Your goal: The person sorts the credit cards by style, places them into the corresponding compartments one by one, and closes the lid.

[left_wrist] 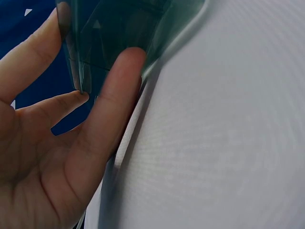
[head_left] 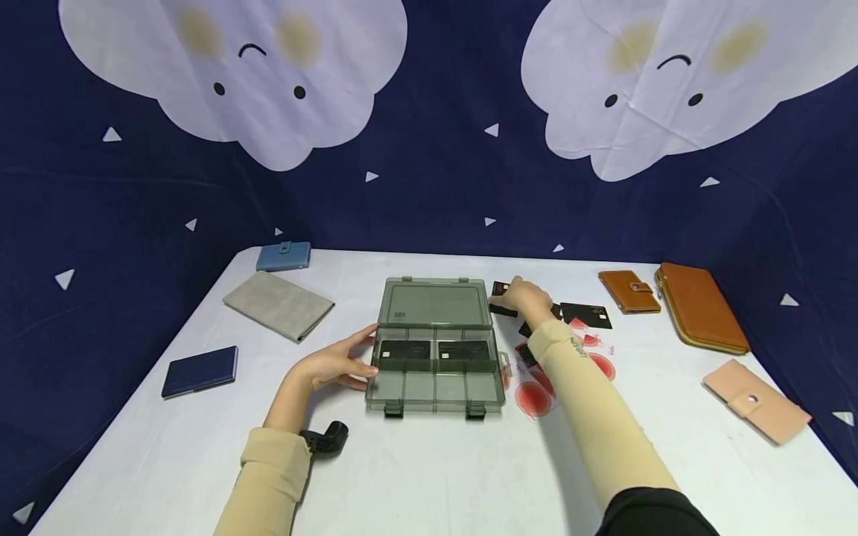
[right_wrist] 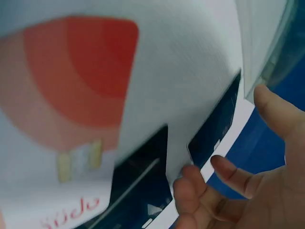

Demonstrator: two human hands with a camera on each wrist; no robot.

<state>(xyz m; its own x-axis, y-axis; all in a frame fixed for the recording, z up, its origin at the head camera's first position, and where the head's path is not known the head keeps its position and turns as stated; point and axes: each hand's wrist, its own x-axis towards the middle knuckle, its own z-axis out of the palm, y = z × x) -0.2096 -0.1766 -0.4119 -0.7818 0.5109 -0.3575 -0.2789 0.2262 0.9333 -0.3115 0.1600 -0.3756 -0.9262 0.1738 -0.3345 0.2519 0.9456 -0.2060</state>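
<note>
A see-through green plastic box (head_left: 436, 407) lies with its lid folded back, a black card (head_left: 405, 348) in its left part and another black card (head_left: 464, 348) in its right part. My left hand (head_left: 335, 363) touches the box's left side; in the left wrist view its fingers (left_wrist: 112, 100) are fairly straight and spread against the green plastic. Right of the lid, my right hand (head_left: 526, 299) reaches to a black card (head_left: 499, 307). In the right wrist view that card (right_wrist: 217, 126) lies by the fingertips, with thumb and index finger apart.
Under my right arm lie black cards (head_left: 590, 316) and white cards with red circles (head_left: 534, 400). Brown wallets (head_left: 704, 305) and a pink wallet (head_left: 757, 402) lie right. At left are a grey wallet (head_left: 278, 305), a blue one (head_left: 284, 257) and a navy one (head_left: 199, 371).
</note>
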